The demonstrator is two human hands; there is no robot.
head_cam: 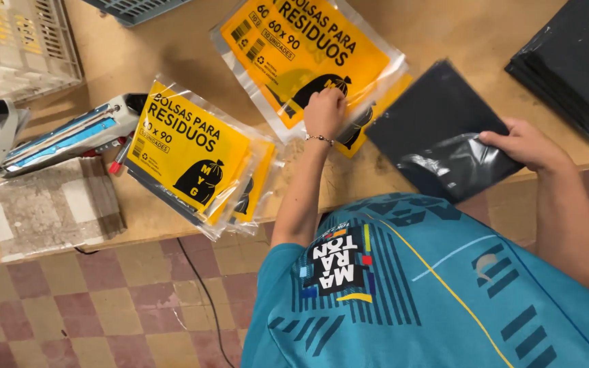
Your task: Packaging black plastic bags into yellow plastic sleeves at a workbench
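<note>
Shirt: we wear a teal short-sleeved shirt with dark stripes [431, 286], nearest the camera, above a checked tile floor [103, 313].
Right hand: our right hand [523, 143] is clamped on the edge of a folded black plastic bag [438, 129], thumb on top and fingers beneath, holding it over the near edge of the wooden table [172, 48].
Left hand: our left hand [324, 112], a bead bracelet at the wrist, presses its closed fingers onto a clear plastic pouch with a yellow printed insert [308, 48]; we cannot tell whether it pinches the film.
Near pile: a stack of the same yellow-insert pouches [192, 150] lies left of that hand.
Sealer: a white and blue heat sealer [63, 136] lies beside the stack, above a grey checked cloth [49, 204].
Far right: a pile of flat black bags [574, 61] rests well apart from the held one.
Far left: a cream plastic crate [22, 41] stands at the table's corner.
</note>
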